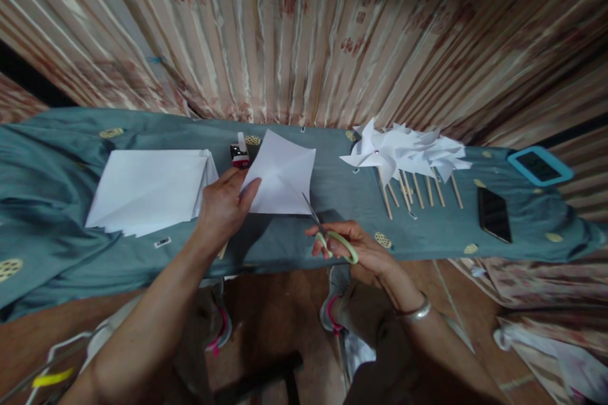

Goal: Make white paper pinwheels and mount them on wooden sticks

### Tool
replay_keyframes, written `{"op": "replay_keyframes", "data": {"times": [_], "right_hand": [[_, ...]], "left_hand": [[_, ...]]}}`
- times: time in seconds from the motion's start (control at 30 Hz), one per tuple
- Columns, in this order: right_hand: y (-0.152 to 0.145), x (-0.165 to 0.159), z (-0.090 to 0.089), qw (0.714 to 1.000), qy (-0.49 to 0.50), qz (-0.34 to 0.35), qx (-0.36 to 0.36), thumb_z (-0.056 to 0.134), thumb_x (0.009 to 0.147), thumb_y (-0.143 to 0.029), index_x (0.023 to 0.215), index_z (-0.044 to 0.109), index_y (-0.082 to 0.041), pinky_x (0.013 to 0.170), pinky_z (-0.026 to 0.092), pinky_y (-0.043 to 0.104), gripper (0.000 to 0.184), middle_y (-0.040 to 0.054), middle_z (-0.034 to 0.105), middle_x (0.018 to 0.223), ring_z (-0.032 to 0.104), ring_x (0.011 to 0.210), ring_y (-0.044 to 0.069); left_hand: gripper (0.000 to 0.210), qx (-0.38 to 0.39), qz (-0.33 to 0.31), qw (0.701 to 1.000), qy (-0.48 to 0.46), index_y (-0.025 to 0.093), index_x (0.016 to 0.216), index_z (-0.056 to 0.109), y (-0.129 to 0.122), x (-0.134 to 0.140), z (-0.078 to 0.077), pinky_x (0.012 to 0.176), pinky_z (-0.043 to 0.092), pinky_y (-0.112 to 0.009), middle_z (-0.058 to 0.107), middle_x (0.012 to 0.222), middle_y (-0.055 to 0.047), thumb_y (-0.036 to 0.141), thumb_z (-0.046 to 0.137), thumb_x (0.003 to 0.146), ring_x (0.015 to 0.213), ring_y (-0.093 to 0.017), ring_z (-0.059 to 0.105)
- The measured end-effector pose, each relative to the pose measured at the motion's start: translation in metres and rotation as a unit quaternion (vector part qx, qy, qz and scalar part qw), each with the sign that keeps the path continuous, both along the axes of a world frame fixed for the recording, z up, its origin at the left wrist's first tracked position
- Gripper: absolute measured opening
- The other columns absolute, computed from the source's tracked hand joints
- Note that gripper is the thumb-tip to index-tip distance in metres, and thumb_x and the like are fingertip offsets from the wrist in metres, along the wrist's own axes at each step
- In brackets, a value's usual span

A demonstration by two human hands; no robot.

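Above the cloth-covered tabletop (441, 240), my left hand (221, 205) pinches a white sheet (287, 168) by its left edge, thumb laid on top, the other fingers bent and partly hidden. My right hand (365, 250) has its fingers curled about the pale green handles of a pair of scissors (341, 239), the tips at the sheet's lower right corner; how far apart the blades stand, I cannot tell. A faint line runs from near that corner toward the middle, crease or cut too fine to settle. With no corner folded in, I judge this piece to be at an early stage.

Just beyond my left hand sits a small red-and-black box (240, 155); a stick (223, 251) pokes out beside my left forearm. To my left lies a stack of paper (147, 183), none of it visibly slit, which I take as work left to do. On my right, white paper pinwheels (403, 155) overlap in a row, about seven wooden sticks (384, 193) showing; these look finished. Farther right lie a dark phone (494, 215) and a blue-framed device (540, 166). Behind the tabletop hangs a flowered curtain (304, 44).
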State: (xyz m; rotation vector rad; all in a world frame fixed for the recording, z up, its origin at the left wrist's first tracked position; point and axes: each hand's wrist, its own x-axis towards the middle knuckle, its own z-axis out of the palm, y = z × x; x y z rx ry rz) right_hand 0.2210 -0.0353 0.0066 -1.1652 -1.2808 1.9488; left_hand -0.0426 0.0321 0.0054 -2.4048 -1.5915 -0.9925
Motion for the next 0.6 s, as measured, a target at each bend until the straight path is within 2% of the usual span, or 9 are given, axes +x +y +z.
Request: {"op": "replay_keyframes", "data": {"times": [0.27, 0.6], "right_hand": [[0.0003, -0.0029, 0.0011, 0.999, 0.020, -0.018, -0.037, 0.081, 0.064, -0.052, 0.103, 0.071, -0.011, 0.056, 0.046, 0.021, 0.058, 0.0015, 0.065, 0.072, 0.055, 0.059, 0.007], [-0.0002, -0.0017, 0.0005, 0.998, 0.034, -0.020, -0.041, 0.082, 0.066, -0.047, 0.102, 0.072, -0.011, 0.061, 0.051, 0.024, 0.052, -0.0001, 0.063, 0.069, 0.056, 0.058, 0.007]], "left_hand": [[0.027, -0.007, 0.002, 1.000, -0.024, 0.017, 0.091, 0.065, -0.0009, 0.0017, -0.0003, 0.063, 0.045, -0.024, 0.067, 0.079, -0.004, 0.035, 0.045, 0.096, 0.072, -0.017, 0.066], [0.026, -0.006, 0.001, 0.999, -0.043, 0.017, 0.085, 0.064, -0.0010, 0.0008, 0.0042, 0.062, 0.045, -0.024, 0.067, 0.076, -0.004, 0.035, 0.048, 0.094, 0.070, -0.016, 0.065]]}}
